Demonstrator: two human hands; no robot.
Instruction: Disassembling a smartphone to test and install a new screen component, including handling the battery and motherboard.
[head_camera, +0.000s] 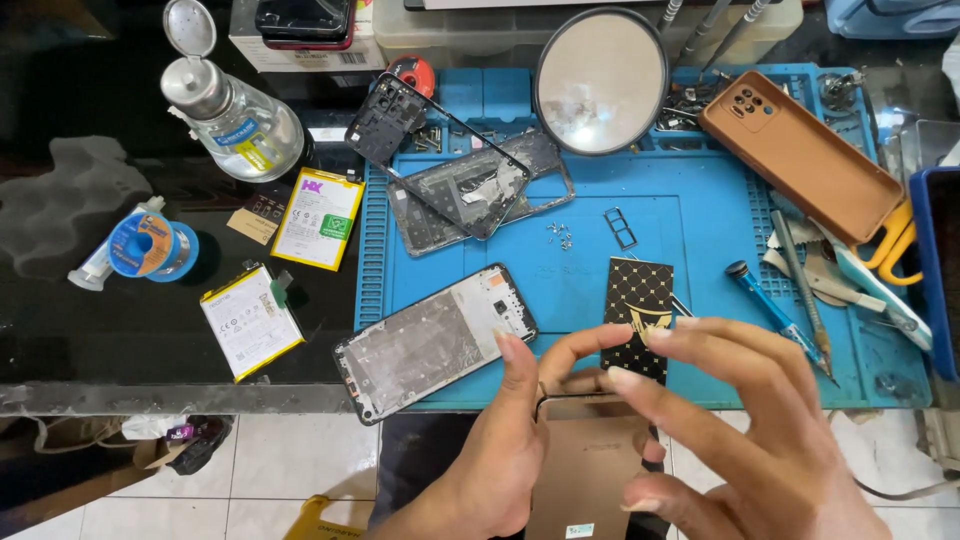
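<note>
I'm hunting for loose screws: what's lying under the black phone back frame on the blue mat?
Under the black back frame lies a grey phone panel, resting on the blue mat. Whatever the panel covers is hidden.
</note>
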